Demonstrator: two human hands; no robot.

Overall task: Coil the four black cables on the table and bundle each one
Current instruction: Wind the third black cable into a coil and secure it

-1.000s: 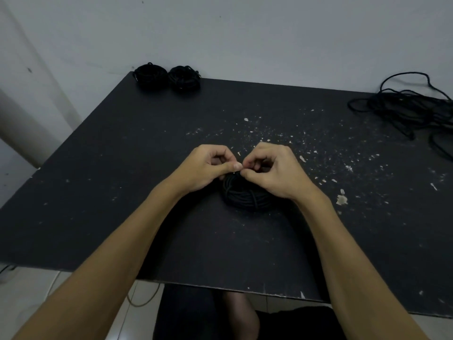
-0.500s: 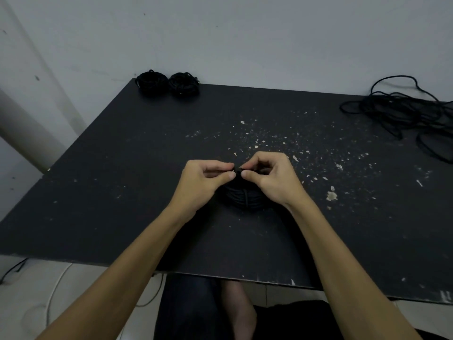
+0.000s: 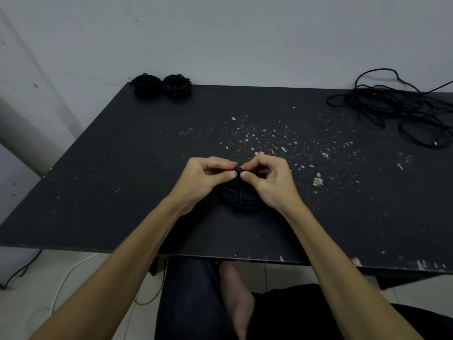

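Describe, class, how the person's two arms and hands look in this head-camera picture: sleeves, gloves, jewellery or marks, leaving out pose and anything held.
Both forearms are bare up to the picture's lower edge, with no sleeve showing. The left hand and the right hand wear no gloves. No ring, watch, bracelet or marking shows on either. The fingernails look short and unpainted.

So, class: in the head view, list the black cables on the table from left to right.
Two coiled black cable bundles at the far left corner → black coil under the hands → loose tangled black cable at far right.
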